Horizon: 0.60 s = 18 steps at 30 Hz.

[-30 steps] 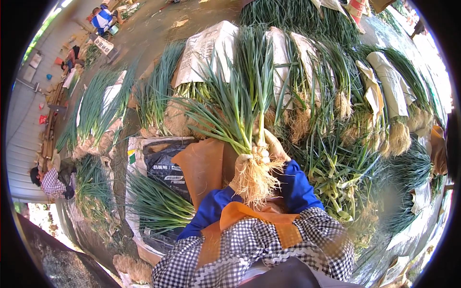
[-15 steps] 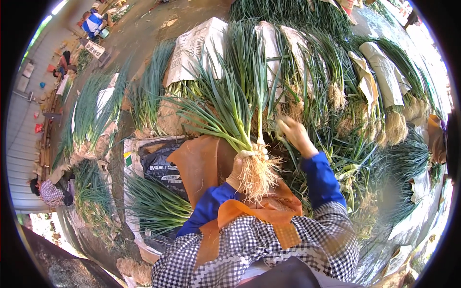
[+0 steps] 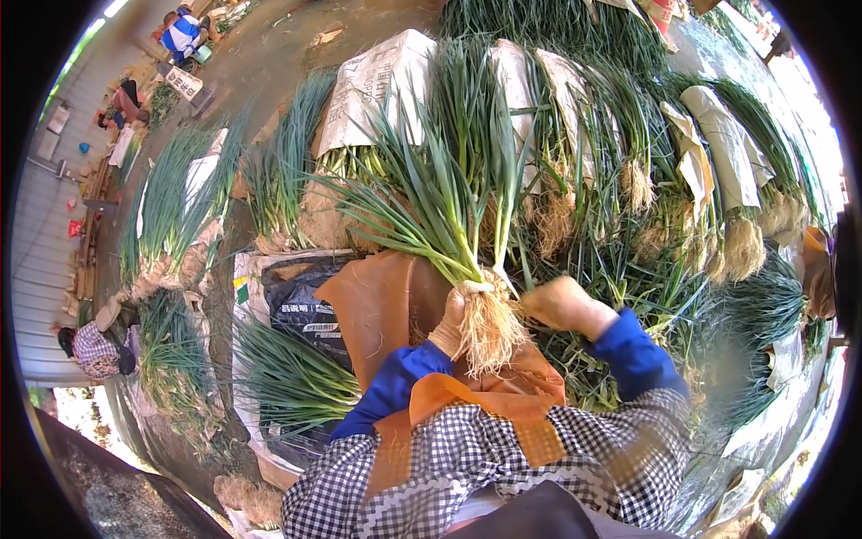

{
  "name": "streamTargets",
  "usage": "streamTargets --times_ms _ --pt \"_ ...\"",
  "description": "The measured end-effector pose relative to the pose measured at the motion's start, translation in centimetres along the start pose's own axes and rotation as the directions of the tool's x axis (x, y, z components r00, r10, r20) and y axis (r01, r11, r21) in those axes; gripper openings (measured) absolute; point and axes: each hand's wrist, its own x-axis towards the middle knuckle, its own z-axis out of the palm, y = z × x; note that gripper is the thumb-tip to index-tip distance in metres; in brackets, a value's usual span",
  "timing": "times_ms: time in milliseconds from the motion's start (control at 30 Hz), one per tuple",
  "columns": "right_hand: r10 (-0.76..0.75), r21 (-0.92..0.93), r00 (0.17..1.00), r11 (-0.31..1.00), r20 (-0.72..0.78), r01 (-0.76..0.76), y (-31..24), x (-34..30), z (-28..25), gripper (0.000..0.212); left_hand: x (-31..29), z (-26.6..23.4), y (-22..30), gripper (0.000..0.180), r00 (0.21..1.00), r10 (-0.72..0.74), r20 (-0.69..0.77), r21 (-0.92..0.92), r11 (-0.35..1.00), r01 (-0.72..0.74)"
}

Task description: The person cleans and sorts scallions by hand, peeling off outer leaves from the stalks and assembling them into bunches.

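Note:
My left hand [image 3: 452, 316] is wrapped around the base of a bunch of green garlic [image 3: 462, 225]. Its long leaves fan up and away, and its bushy pale roots [image 3: 492, 334] hang toward me over the brown apron [image 3: 377, 301]. Close by on the right is my right hand [image 3: 567, 307], closed, its fingertips beside the root end of the bunch. A thin pale strip [image 3: 512, 286] runs from the bunch toward those fingertips; whether they pinch it, I cannot make out.
Bundles of green garlic wrapped in pale sacking [image 3: 377, 90] lie across the far side. Loose leaves [image 3: 593, 355] are heaped at right. A smaller pile [image 3: 292, 382] rests on black plastic [image 3: 310, 310] at left. Other people [image 3: 94, 350] sit along the left side.
My right hand has come down and nearer to me, from beside the stalks to beside the roots. The bunch stays in my left hand, its right-hand stalks leaning further right.

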Motion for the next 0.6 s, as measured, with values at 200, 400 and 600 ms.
streamTargets --times_ms 200,400,600 --pt "0.412 -0.366 0.495 0.910 0.765 -0.193 -0.2 -8.8 1.4 0.032 0.3 1.4 0.4 0.021 0.999 -0.044 -0.031 -0.134 0.990 0.040" --pt "0.447 0.993 0.890 -0.109 0.095 -0.052 1.6 5.0 1.7 0.034 -0.2 1.1 1.1 0.029 0.997 -0.064 0.037 -0.024 0.998 0.065" --pt "0.656 0.890 0.700 0.451 -0.281 -0.065 1.8 9.5 5.4 0.012 -0.5 0.7 2.0 0.020 0.962 -0.202 -0.183 0.156 0.960 0.232"
